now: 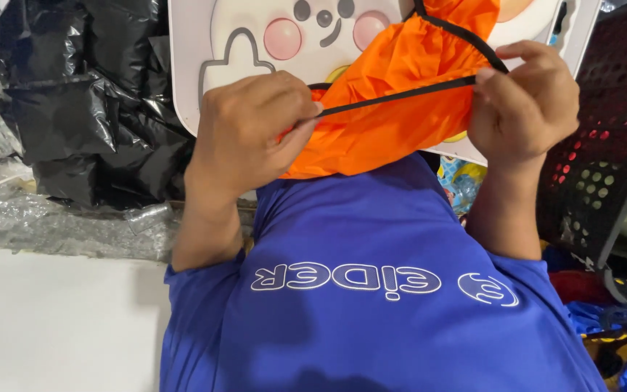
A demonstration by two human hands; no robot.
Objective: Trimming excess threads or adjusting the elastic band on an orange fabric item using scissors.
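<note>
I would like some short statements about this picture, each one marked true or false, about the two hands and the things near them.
1. Both hands pinch the black trim of an orange fabric piece. True: the left hand and the right hand hold the black trim of the orange fabric stretched between them.
2. The fabric in the hands is green. False: it is orange.
3. The person wears a blue shirt. True: a blue shirt with white print fills the lower part of the view.
4. Black plastic bags lie at the upper left. True: crumpled black plastic bags are there.
5. A red solid box stands on the right. False: it is a black perforated crate.
</note>
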